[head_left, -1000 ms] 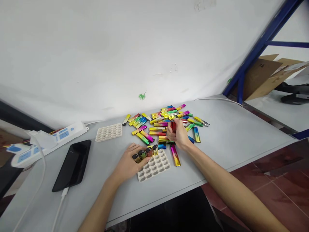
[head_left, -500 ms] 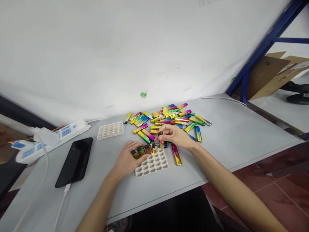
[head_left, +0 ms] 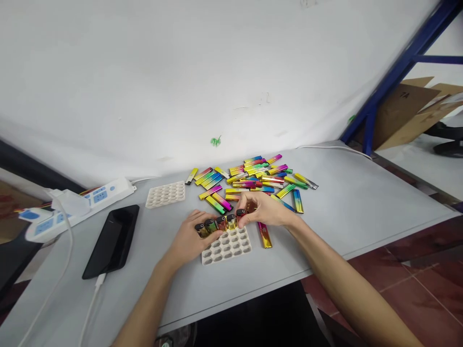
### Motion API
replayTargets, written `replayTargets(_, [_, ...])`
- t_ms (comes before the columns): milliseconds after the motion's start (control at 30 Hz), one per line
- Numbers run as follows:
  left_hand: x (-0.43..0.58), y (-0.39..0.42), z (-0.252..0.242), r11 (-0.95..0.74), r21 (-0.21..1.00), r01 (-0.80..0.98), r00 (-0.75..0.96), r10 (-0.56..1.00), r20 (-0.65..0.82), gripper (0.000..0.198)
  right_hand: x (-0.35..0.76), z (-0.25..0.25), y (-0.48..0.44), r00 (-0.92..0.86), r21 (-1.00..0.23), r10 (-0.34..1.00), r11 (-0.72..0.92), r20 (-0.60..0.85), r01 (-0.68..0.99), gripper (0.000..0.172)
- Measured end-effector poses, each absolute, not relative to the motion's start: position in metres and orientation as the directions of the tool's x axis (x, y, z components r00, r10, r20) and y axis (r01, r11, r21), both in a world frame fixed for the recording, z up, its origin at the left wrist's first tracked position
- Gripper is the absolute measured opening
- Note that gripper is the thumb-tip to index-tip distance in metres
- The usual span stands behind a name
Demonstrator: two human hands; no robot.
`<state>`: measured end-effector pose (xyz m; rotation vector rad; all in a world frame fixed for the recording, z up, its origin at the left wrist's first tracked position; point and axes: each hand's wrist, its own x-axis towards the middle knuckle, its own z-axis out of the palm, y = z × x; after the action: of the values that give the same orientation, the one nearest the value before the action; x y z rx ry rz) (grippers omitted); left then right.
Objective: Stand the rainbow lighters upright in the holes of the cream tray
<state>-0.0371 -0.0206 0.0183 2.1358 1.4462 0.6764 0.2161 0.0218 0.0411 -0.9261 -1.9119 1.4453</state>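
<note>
Pinching a red lighter (head_left: 241,213) at the far right corner of the tray (head_left: 232,249) is the right hand (head_left: 263,207); the left hand (head_left: 190,239) clasps four lighters (head_left: 221,223) along its far edge. Likely light, stiff, slick: grip the sides.

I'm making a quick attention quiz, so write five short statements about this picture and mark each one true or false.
1. The left hand clasps a row of lighters. True.
2. The right hand grips another lighter. True.
3. That row has only two lighters. False: four show, beside the one in the right hand.
4. A white cable is plugged into the phone. True.
5. The phone lies right of both hands. False: it lies left of both.
</note>
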Motion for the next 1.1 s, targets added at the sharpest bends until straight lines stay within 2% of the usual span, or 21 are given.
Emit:
replayTargets(333, [-0.0367,-0.0214,0.0201,-0.361,0.625,0.692,0.338,0.927,0.161,0.028,0.2165,0.0454,0.0180,-0.591,-0.945,0.801,0.261,0.099,0.196,0.037])
replayTargets(700, [-0.0368,-0.0211,0.0202,-0.333,0.628,0.703,0.325,0.936,0.132,0.029,0.2206,0.0411,0.0244,-0.445,-0.839,0.885,0.344,0.140,0.421,0.041])
replayTargets(867, [-0.0370,-0.0214,0.0199,-0.337,0.630,0.699,0.326,0.935,0.138,0.031,0.2207,0.0423,0.0223,-0.511,-0.858,0.847,0.366,0.147,0.361,0.037])
replayTargets(1100, [-0.0366,-0.0219,0.0197,-0.353,0.619,0.702,0.323,0.932,0.165,0.030,0.2198,0.0432,0.0201,-0.536,-0.849,0.831,0.387,0.151,0.360,0.038])
